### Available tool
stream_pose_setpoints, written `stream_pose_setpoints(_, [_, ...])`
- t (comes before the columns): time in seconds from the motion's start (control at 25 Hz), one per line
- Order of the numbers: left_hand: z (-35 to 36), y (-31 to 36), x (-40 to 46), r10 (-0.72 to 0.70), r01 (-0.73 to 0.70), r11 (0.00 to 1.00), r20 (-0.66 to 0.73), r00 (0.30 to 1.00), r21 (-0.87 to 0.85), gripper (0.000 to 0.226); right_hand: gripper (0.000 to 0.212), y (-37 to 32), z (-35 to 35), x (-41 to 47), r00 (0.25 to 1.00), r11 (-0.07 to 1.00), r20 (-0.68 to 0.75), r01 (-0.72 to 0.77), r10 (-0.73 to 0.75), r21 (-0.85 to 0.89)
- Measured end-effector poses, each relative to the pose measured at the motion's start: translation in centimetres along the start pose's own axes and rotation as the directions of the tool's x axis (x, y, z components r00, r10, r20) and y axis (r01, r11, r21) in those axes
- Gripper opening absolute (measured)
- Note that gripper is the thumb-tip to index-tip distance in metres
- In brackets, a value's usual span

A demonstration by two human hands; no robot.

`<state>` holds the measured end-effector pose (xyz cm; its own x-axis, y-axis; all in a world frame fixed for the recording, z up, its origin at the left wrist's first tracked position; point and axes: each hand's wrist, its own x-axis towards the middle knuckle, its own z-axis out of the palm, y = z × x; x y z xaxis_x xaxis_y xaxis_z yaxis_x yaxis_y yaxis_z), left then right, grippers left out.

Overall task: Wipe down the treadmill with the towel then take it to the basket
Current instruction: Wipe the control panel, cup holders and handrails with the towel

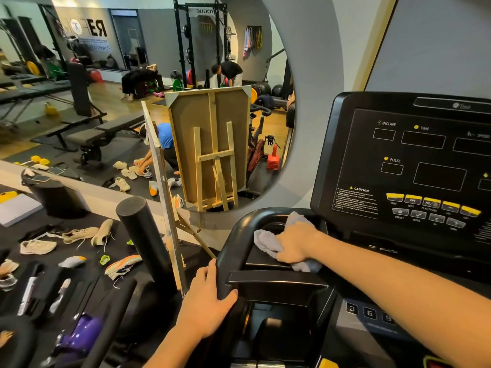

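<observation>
Several shoes (79, 235) scattered on the dark floor mat at far left, with a black foam roller (143, 235) standing tilted just right of them. Behind these, a large round mirror (265, 35) on the wall, reflecting the gym and the back of a wooden easel (212, 155). Lower centre: left hand (210, 301) wrapped around the treadmill's black left handlebar (225, 258), fingers curled over the outer side, thumb on the inner edge. Just right and higher: right hand (297, 243) pressing a pale grey towel (265, 241) onto the top bend of that same handlebar, fingers bent over the bunched cloth, cloth sticking out on both sides of the hand. Right forearm crossing in from the lower right edge. At right, the treadmill (332, 155) console, dark screen marked INCLINE, TIME and PULSE, a row of yellow buttons (433, 204) beneath. No basket visible.
</observation>
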<state>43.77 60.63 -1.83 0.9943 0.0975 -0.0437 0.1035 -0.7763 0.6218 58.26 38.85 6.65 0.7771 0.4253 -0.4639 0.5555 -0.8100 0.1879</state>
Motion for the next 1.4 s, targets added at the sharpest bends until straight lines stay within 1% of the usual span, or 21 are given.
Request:
stream_pose_setpoints(0.08, [0.0,0.0,0.0,-0.003,0.003,1.0,0.002,1.0,0.003,0.093,0.03,-0.3,0.4,1.1,0.985,0.99,-0.117,-0.116,0.125,0.083])
stream_pose_setpoints(0.16, [-0.1,-0.1,0.1,-0.009,0.009,1.0,0.014,1.0,0.013,0.094,0.026,-1.3,0.6,2.2,0.939,0.953,-0.225,-0.214,0.261,0.213])
stream_pose_setpoints(0.24, [0.0,-0.2,0.2,-0.014,0.014,1.0,0.023,1.0,0.012,0.095,0.025,-2.3,0.7,2.8,0.914,0.901,-0.202,-0.27,0.351,0.34])
stream_pose_setpoints(0.32, [0.1,-0.2,0.3,-0.011,0.011,1.0,0.018,1.0,0.014,0.095,0.03,-2.4,0.3,3.6,0.904,0.801,-0.094,-0.317,0.418,0.508])
stream_pose_setpoints(0.4, [0.2,-0.1,0.3,-0.019,0.019,1.0,0.013,1.0,0.016,0.094,0.039,-2.1,-0.3,3.7,0.917,0.677,0.041,-0.323,0.398,0.661])
stream_pose_setpoints(0.44, [0.2,-0.1,0.2,-0.027,0.027,1.0,0.015,1.0,0.014,0.094,0.041,-1.9,-0.4,3.5,0.926,0.638,0.071,-0.31,0.371,0.705])
stream_pose_setpoints(0.6, [0.2,0.3,0.1,-0.02,0.02,0.999,0.019,1.0,0.025,0.091,0.028,-0.1,-0.9,0.9,0.96,0.616,0.07,-0.23,0.272,0.754])
stream_pose_setpoints(0.64, [0.2,0.4,0.1,-0.023,0.022,0.999,0.019,1.0,0.027,0.09,0.026,0.3,-0.9,0.2,0.964,0.583,0.06,-0.206,0.259,0.786])
stream_pose_setpoints(0.68, [0.1,0.5,0.1,-0.028,0.028,0.999,0.027,0.999,0.03,0.089,0.027,0.8,-1.0,-0.4,0.966,0.517,0.062,-0.187,0.25,0.835])
stream_pose_setpoints(0.76, [-0.2,0.8,-0.4,-0.04,0.038,0.998,0.036,0.999,0.05,0.09,0.036,1.6,-1.6,-1.9,0.968,0.362,0.086,-0.17,0.238,0.916])
stream_pose_setpoints(0.8, [-0.4,0.9,-0.7,-0.041,0.039,0.996,0.029,0.999,0.075,0.089,0.041,2.1,-2.0,-2.7,0.969,0.314,0.096,-0.166,0.227,0.935])
stream_pose_setpoints(0.88, [-1.1,1.8,-1.0,0.004,0.0,0.994,-0.035,0.999,0.108,0.087,0.059,2.8,-3.3,-4.5,0.974,0.266,0.103,-0.156,0.201,0.951])
stream_pose_setpoints(0.92, [-1.8,2.8,-0.9,0.044,-0.037,0.996,-0.077,0.996,0.08,0.086,0.069,3.3,-4.0,-5.2,0.977,0.244,0.104,-0.149,0.187,0.958])
stream_pose_setpoints(0.96, [-2.7,4.3,-0.5,0.074,-0.073,0.997,-0.111,0.991,0.009,0.087,0.075,3.6,-4.7,-5.9,0.981,0.229,0.104,-0.141,0.166,0.963])
stream_pose_setpoints(1.04, [-5.3,8.2,0.7,0.114,-0.137,0.971,-0.125,0.986,-0.197,0.1,0.071,4.1,-6.6,-7.8,0.987,0.223,0.094,-0.121,0.128,0.967])
stream_pose_setpoints(1.12, [-8.6,12.8,1.9,0.168,-0.17,0.917,-0.037,0.985,-0.36,0.112,0.05,4.1,-8.8,-10.1,0.994,0.246,0.065,-0.084,0.086,0.966])
stream_pose_setpoints(1.16, [-10.4,15.0,2.1,0.21,-0.184,0.9,0.024,0.977,-0.395,0.113,0.038,4.0,-10.0,-11.4,0.997,0.263,0.049,-0.063,0.058,0.963])
stream_pose_setpoints(1.2, [-11.9,16.9,2.3,0.25,-0.204,0.889,0.061,0.966,-0.41,0.109,0.03,3.8,-11.2,-12.5,0.999,0.289,0.036,-0.046,0.041,0.956])
stream_pose_setpoints(1.24, [-13.2,18.5,2.4,0.291,-0.24,0.878,0.063,0.955,-0.414,0.099,0.028,3.7,-12.4,-13.5,0.999,0.319,0.018,-0.028,0.033,0.947])
stream_pose_setpoints(1.32, [-15.1,20.7,2.2,0.344,-0.311,0.859,0.008,0.939,-0.407,0.065,0.038,3.6,-14.4,-15.6,1.0,0.381,0.001,-0.01,0.024,0.925])
stream_pose_setpoints(1.4, [-16.3,22.3,1.8,0.369,-0.354,0.832,-0.05,0.928,-0.427,0.043,0.043,3.9,-16.0,-17.7,1.0,0.426,-0.023,0.016,0.01,0.905])
